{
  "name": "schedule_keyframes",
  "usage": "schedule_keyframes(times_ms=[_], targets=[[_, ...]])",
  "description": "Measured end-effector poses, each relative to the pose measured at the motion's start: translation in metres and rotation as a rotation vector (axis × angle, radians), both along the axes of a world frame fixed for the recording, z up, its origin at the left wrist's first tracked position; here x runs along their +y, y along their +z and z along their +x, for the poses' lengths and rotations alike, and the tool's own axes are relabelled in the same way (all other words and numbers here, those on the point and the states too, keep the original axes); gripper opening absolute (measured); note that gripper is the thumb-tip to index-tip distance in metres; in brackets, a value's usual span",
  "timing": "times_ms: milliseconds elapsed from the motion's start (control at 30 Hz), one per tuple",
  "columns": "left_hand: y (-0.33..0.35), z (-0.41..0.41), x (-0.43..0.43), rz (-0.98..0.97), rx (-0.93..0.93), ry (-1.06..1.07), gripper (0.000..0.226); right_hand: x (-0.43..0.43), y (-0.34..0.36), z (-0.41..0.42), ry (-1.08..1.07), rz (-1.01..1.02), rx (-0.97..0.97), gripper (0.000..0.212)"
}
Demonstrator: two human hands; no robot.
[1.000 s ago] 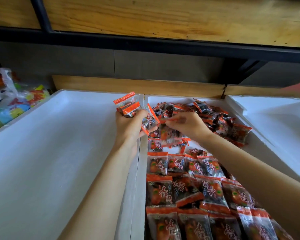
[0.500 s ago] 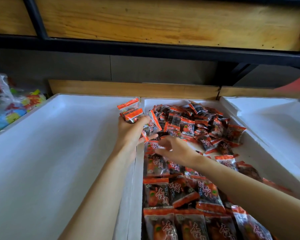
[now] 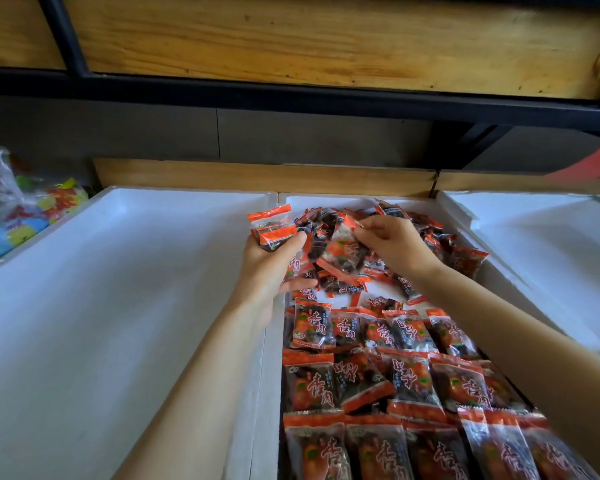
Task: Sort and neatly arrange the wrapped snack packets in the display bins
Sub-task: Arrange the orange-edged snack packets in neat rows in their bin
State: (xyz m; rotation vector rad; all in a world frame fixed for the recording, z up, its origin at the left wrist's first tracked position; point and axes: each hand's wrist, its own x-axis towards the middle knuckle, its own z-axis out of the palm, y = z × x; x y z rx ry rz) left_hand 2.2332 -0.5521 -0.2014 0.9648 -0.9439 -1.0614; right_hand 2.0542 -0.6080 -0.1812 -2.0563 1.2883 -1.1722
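Mid bin (image 3: pixel 326 199), white foam, holds the orange-and-dark snack pkts. From its centre toward 6 o'clock, flat rows of pkts (image 3: pixel 395 386) lie face up, overlapping a bit, some turned upside down vs. their neighbours. Toward 12 o'clock a loose heap (image 3: pixel 465 259) lies jumbled, w/ a bare white patch of bin floor btw heap and rows.

L hand (image 3: pixel 267 263) sits over the wall btw mid bin and L bin, approx 11 o'clock of the rows. Its fingers are curled round a small stack of pkts (image 3: pixel 272 227), orange seal ends sticking up toward 12, thumb pressed on the stack's near face. More pkts seem tucked under the lower fingers; can't tell how many.

R hand (image 3: pixel 394 245) is at 12–1 o'clock of the rows, above the heap. Thumb and fingertips pinch the top edge of a single pkt (image 3: pixel 343 254), which hangs tilted, lower end toward 7 o'clock, just beside the L hand's stack. Touching it or not, can't tell.

L bin (image 3: pixel 118 306) at 9 o'clock, white. R bin (image 3: pixel 534 244) at 3 o'clock, white. Clear bag of bright sweets (image 3: pixel 25 209) at 10 o'clock, outside the L bin. Wood board (image 3: pixel 257 176) runs along the bins' 12 o'clock ends, w/ black rail (image 3: pixel 291 98) and wood shelf panel (image 3: pixel 326 39) above it.
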Motion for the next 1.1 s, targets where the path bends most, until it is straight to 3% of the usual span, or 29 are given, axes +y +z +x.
schedule_keyframes(times_ms=[67,167,467,600,700,767,933,1100], targets=[[0.000,0.001,-0.001,0.012,0.014,0.013,0.033,-0.007,-0.006,-0.009,-0.020,-0.038,0.267,0.010],[-0.001,0.001,-0.002,0.021,0.016,0.010,0.032,-0.011,-0.026,-0.012,0.065,0.117,0.544,0.013],[-0.002,-0.001,-0.001,0.027,0.007,-0.020,0.035,-0.010,-0.056,0.007,0.165,0.187,0.625,0.007],[-0.003,-0.001,-0.003,0.038,-0.012,-0.045,0.033,-0.008,-0.058,0.003,0.140,0.194,0.584,0.016],[-0.005,-0.002,-0.003,0.044,-0.035,-0.068,0.030,-0.009,-0.064,0.002,0.119,0.196,0.563,0.003],[-0.005,-0.004,-0.002,0.048,-0.052,-0.082,0.023,-0.003,-0.060,0.002,0.099,0.147,0.505,0.026],[-0.006,-0.008,-0.001,0.050,-0.110,-0.066,0.026,0.030,-0.025,0.016,0.196,0.033,-0.005,0.057],[-0.007,-0.015,0.004,0.067,-0.134,-0.123,0.032,0.045,-0.019,0.037,0.166,-0.078,0.041,0.059]])
